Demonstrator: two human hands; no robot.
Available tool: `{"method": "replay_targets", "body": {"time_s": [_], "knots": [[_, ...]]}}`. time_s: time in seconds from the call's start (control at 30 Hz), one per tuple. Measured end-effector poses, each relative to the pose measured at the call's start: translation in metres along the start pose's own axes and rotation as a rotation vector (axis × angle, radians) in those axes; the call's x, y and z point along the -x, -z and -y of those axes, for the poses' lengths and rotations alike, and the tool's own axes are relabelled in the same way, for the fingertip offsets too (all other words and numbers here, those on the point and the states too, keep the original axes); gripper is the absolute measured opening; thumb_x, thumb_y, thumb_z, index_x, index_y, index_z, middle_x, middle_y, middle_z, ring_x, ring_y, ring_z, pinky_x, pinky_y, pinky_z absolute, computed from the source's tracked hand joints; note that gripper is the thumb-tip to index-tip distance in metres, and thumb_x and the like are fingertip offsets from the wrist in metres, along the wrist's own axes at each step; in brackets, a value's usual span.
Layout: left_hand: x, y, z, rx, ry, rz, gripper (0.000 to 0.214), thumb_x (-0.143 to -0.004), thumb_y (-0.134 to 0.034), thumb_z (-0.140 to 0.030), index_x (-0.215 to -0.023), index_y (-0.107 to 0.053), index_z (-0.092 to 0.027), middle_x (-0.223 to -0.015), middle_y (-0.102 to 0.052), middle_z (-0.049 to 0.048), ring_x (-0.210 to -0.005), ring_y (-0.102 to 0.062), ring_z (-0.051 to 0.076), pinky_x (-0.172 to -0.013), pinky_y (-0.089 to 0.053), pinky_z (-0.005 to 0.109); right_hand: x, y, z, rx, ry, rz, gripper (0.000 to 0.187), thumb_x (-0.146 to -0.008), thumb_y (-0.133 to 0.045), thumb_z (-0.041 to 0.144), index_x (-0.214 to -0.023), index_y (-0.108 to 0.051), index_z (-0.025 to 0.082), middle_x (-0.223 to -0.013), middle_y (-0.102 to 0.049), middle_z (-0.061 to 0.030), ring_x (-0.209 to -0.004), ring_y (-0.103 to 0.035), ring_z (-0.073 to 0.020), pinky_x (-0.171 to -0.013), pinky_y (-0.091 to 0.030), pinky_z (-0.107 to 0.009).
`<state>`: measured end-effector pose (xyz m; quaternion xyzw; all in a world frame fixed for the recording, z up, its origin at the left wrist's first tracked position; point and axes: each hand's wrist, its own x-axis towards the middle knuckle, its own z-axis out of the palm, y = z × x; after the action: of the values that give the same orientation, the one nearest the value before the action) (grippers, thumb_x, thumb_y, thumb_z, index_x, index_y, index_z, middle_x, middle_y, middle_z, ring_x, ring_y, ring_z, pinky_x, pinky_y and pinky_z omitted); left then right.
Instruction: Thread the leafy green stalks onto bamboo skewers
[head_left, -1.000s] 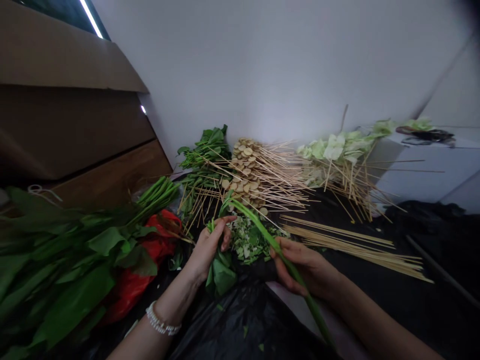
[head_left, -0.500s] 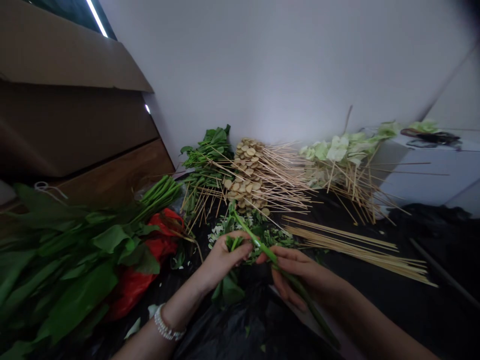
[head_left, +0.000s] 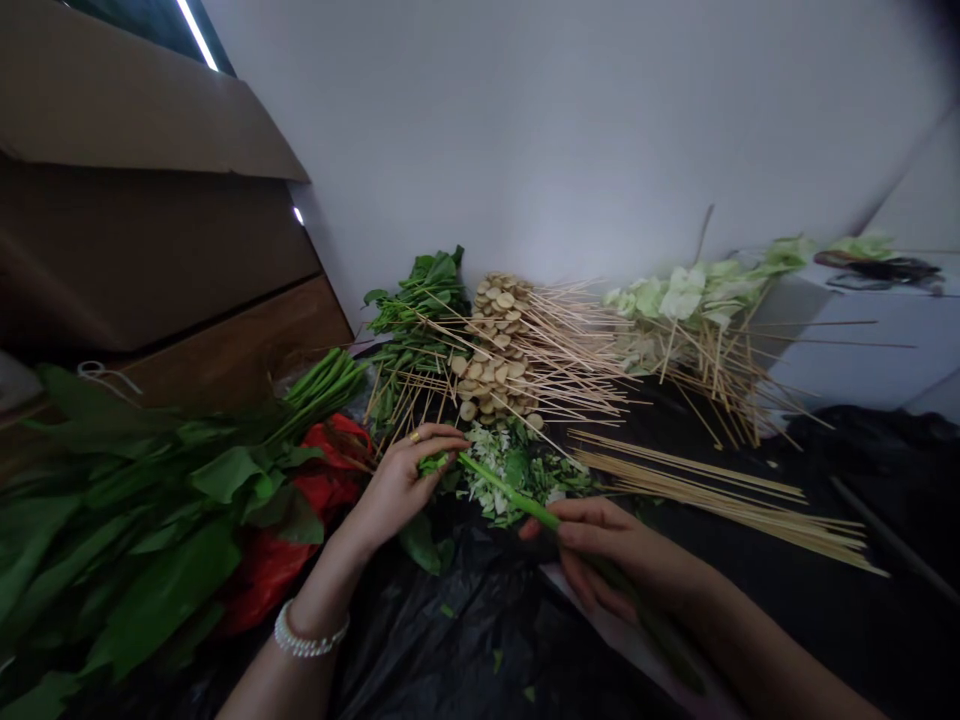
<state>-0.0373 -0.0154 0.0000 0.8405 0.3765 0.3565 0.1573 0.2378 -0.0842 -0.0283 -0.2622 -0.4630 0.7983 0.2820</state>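
My right hand grips a long green stalk that slants up and left from it. My left hand is closed on a bunch of torn green leaves right at the stalk's upper tip; more leaf hangs below the palm. A bead bracelet circles the left wrist. Just beyond both hands lies a heap of chopped green and white vegetable bits on black plastic sheeting.
A big pile of leafy greens lies at left over a red bag. Behind are skewered greens, mushroom skewers, pale cabbage skewers and loose bamboo sticks. Cardboard boxes stand at the left.
My left hand went from the side to the stalk, then pulled left with leaves in its fingers. The stalk's leafy top is gone and the stalk lies lower.
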Motion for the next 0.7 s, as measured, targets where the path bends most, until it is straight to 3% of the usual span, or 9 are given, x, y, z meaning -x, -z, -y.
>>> {"method": "replay_targets", "body": {"time_s": [0.13,0.23,0.37,0.7], "knots": [[0.001,0.003,0.003,-0.029,0.034,0.038,0.022,-0.094,-0.054,-0.027,-0.105,-0.071,-0.021,-0.105,-0.070,0.0081,-0.096,-0.066,0.019,-0.087,-0.052,0.031,-0.001,0.003,0.003,-0.040,0.049,-0.070,0.035,-0.090,-0.059,0.039,-0.111,-0.065,0.011,-0.050,-0.065,0.0013,-0.025,-0.044,-0.0055,-0.027,-0.025,-0.014],[0.002,0.004,0.005,-0.134,0.022,-0.116,0.018,-0.092,-0.058,-0.028,-0.100,-0.072,-0.020,-0.095,-0.070,0.0069,-0.088,-0.067,0.018,-0.080,-0.052,0.029,-0.003,0.003,0.003,-0.018,0.055,-0.140,0.036,-0.089,-0.058,0.040,-0.109,-0.066,0.010,-0.046,-0.063,0.0020,-0.024,-0.041,-0.0052,-0.027,-0.023,-0.014],[0.005,0.001,0.005,-0.282,-0.032,-0.282,0.016,-0.091,-0.058,-0.023,-0.099,-0.071,-0.019,-0.099,-0.070,0.0073,-0.092,-0.067,0.018,-0.083,-0.051,0.029,-0.007,0.000,0.000,0.033,0.056,-0.219,0.036,-0.088,-0.058,0.041,-0.107,-0.065,0.010,-0.047,-0.062,0.0019,-0.024,-0.039,-0.0045,-0.028,-0.019,-0.015],[0.010,-0.008,0.012,-0.364,-0.073,-0.115,0.038,-0.092,-0.050,-0.013,-0.126,-0.063,-0.025,-0.114,-0.068,0.0053,-0.100,-0.067,0.018,-0.085,-0.054,0.028,-0.007,0.000,0.002,0.026,0.074,-0.268,0.037,-0.087,-0.059,0.041,-0.110,-0.062,0.012,-0.048,-0.062,0.0027,-0.025,-0.039,-0.0047,-0.029,-0.019,-0.016]]}}
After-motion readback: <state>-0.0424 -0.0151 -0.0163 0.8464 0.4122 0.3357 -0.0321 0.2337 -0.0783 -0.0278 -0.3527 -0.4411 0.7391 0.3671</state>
